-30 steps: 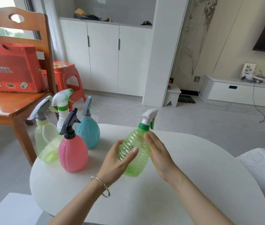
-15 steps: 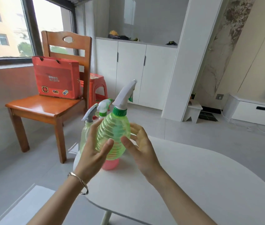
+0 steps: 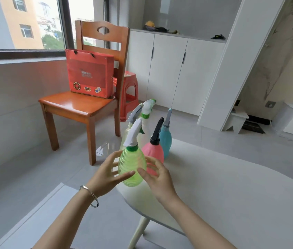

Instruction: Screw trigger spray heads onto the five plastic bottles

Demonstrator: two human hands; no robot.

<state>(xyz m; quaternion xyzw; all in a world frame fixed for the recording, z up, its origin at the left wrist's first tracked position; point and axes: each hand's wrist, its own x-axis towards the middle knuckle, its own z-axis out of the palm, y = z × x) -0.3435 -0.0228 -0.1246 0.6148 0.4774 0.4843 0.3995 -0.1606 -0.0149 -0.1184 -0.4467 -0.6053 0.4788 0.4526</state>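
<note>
A green ribbed bottle with a white trigger head stands upright at the white table's left edge. My left hand and my right hand flank it with fingers spread apart; only the thumb tips overlap its front. Just behind it stand a pink bottle with a black head and a blue bottle with a grey head. Further back are a pale yellow bottle with a grey head and a white bottle with a white and green head, both largely hidden.
A wooden chair carrying a red gift bag stands on the floor left of the table, with a red plastic stool behind it. White cabinets line the back wall. The table edge drops off right beside the green bottle.
The green bottle went from tilted in both hands at mid-table to upright at the left edge beside the others. My fingers have spread away from it. My view has turned left.
</note>
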